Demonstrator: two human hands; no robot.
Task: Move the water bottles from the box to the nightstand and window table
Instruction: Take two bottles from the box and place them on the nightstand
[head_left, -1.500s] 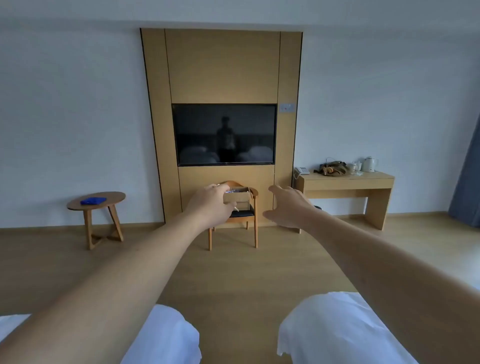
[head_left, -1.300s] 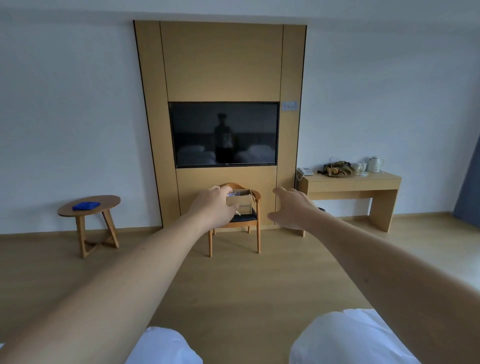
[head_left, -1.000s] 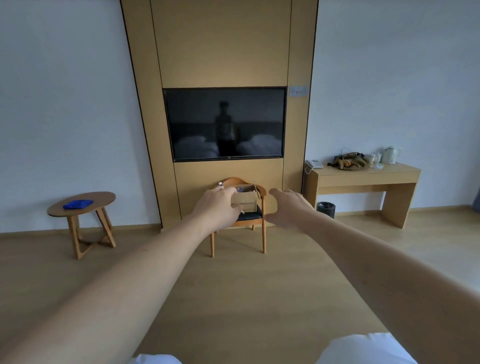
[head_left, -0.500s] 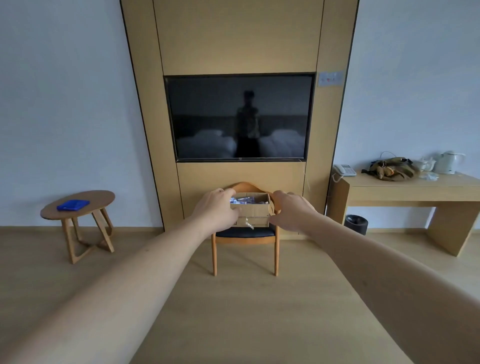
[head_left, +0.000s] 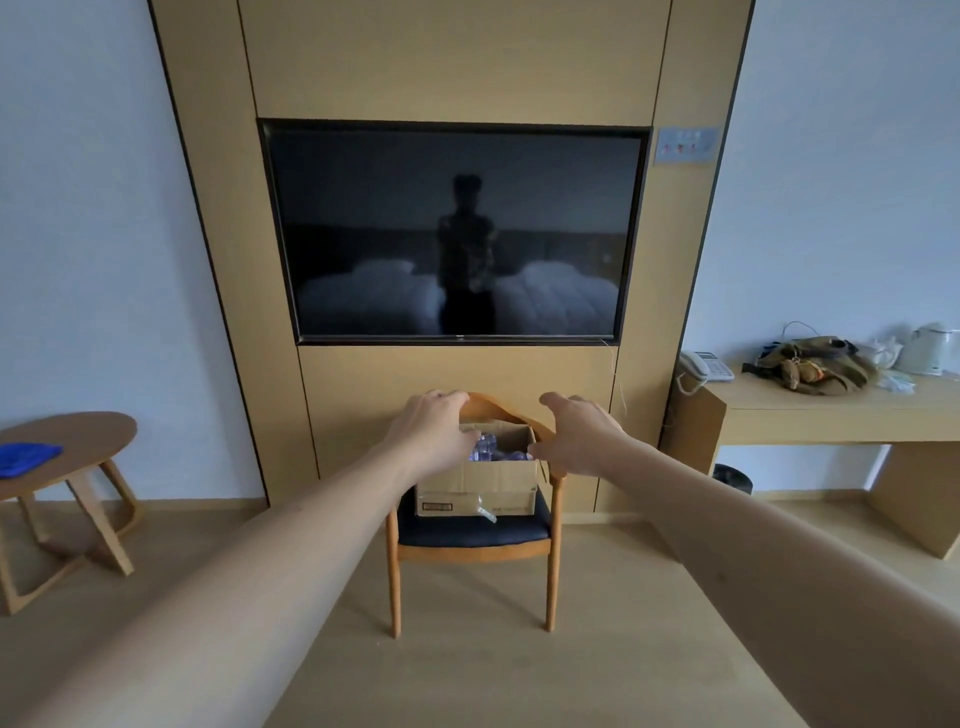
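Two bare arms are reaching out over the wooden floor (head_left: 467, 675). The left hand (head_left: 434, 428) and the right hand (head_left: 579, 434) are both spread wide and holding nothing. They are hanging in front of a brown box (head_left: 480, 480), one at each side, and I cannot tell if they are touching it. The box is sitting on the dark seat of a wooden chair (head_left: 470, 540). The water bottles (head_left: 488, 448) are lying inside the box, clear and shiny. Full bottles are probably heavy and a bit slippery, so each one is best gripped around its middle. Behind the chair, a big dark TV (head_left: 457, 228) is hanging on the wall. A counter (head_left: 831, 410) is standing off to the right, and a small round counter (head_left: 72, 447) is standing off to the left.
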